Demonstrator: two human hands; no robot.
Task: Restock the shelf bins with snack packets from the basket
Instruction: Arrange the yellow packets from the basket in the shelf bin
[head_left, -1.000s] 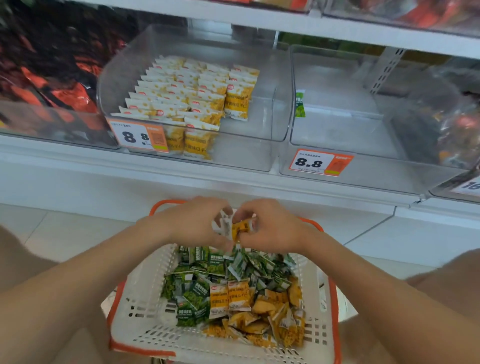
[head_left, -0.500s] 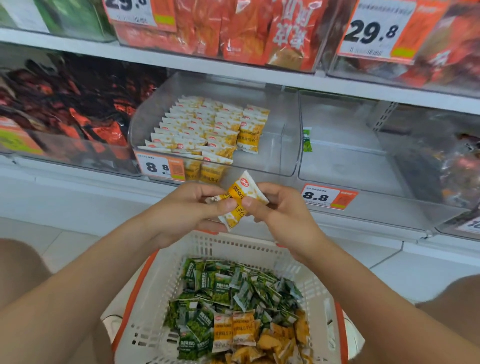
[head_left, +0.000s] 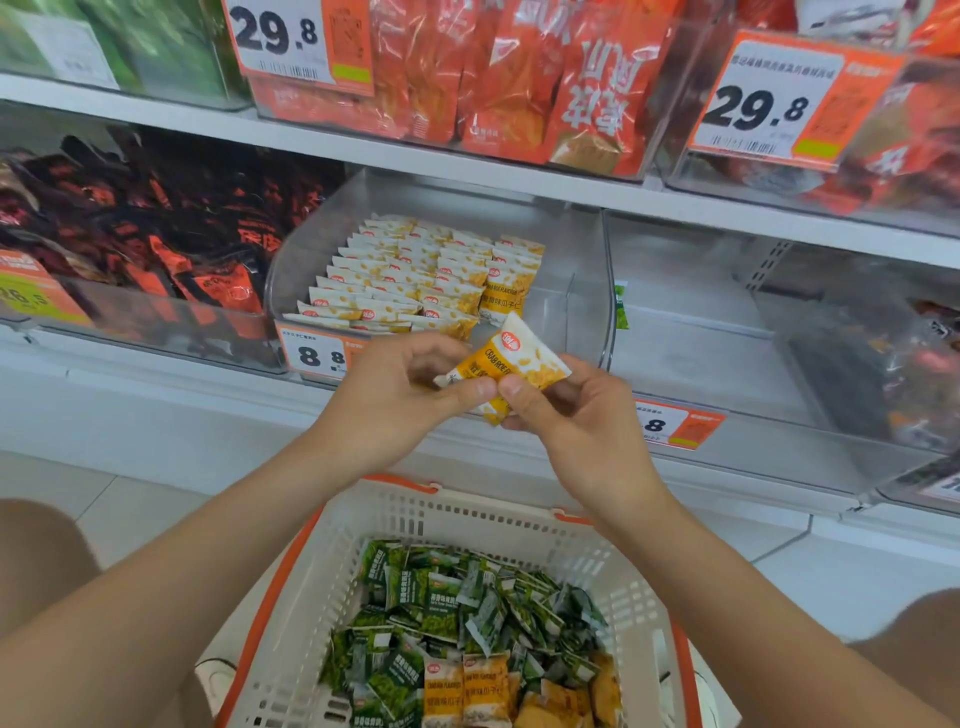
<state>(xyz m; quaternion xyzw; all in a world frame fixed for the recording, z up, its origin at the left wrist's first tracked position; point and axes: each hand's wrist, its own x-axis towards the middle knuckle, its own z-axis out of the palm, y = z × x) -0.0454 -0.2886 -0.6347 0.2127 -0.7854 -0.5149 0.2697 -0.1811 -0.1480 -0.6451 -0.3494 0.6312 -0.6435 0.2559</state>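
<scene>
The left hand (head_left: 410, 395) and right hand (head_left: 571, 415) are both pinching one yellow-and-white crab roe packet (head_left: 511, 364), thumbs and fingers curled on its crinkled foil. They are holding it in front of the clear plastic bin (head_left: 571, 291) at its front edge, partly hiding the 8.8 price tag (head_left: 314, 356). Matching packets (head_left: 415, 275) are standing in neat rows along the bin's left side. Below, the white slotted basket (head_left: 467, 506) with an orange rim is holding loose green packets (head_left: 441, 613) at its far end and yellow ones (head_left: 483, 686) near its front edge. Glossy orange bags (head_left: 519, 78) are filling the shelf above.
</scene>
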